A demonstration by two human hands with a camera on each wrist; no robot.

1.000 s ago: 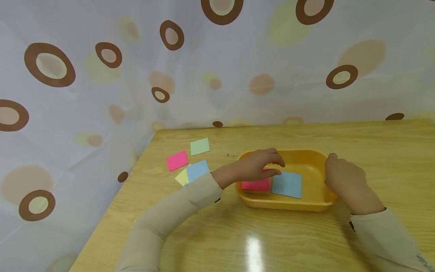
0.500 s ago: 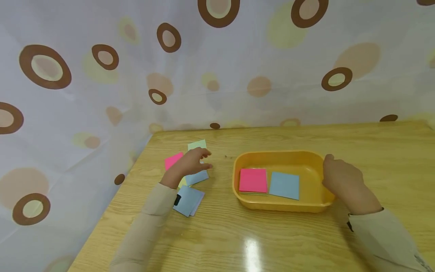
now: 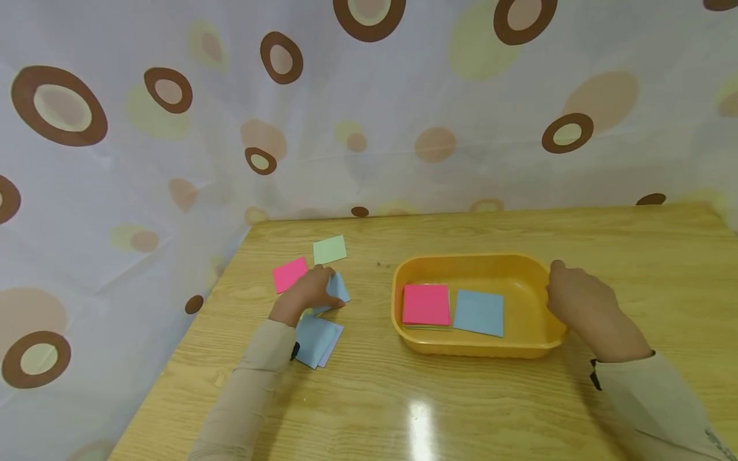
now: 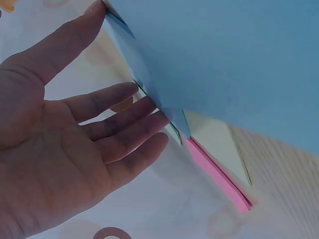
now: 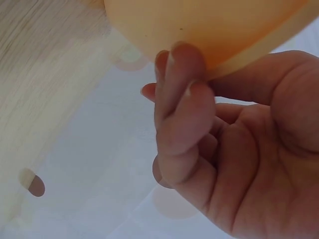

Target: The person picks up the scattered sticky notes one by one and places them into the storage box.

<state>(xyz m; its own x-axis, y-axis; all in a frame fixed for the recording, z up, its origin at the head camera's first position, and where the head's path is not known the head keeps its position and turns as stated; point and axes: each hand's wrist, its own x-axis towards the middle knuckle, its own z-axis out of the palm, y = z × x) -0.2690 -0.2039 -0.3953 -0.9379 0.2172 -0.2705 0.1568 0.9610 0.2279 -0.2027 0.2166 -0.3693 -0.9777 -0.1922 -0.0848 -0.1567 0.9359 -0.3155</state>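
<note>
My left hand [image 3: 308, 294] reaches over a blue sticky-note pad [image 3: 339, 289] on the table's left side. In the left wrist view its thumb and loosely bent fingers [image 4: 119, 97] lie at the edges of blue paper, spread apart. My right hand [image 3: 582, 310] grips the right end of a yellow plastic tray [image 3: 478, 351]; the right wrist view has the tray wall [image 5: 164, 25] pinched between thumb and fingers. Inside the tray, a pink pad [image 3: 426, 305] lies on other paper at the left, and a blue pad [image 3: 478, 312] lies beside it.
Behind the left hand lie a pink pad [image 3: 290, 274] and a pale green pad [image 3: 330, 250]. Nearer me, another blue pad [image 3: 314, 340] overlaps a lilac one [image 3: 331, 347]. A patterned curtain [image 3: 311, 115] borders the wooden table [image 3: 357, 410] at the back and left.
My left hand has moved left from above the tray, out to the loose pads, and lowered onto the blue one. My right hand stays at the tray's right end.
</note>
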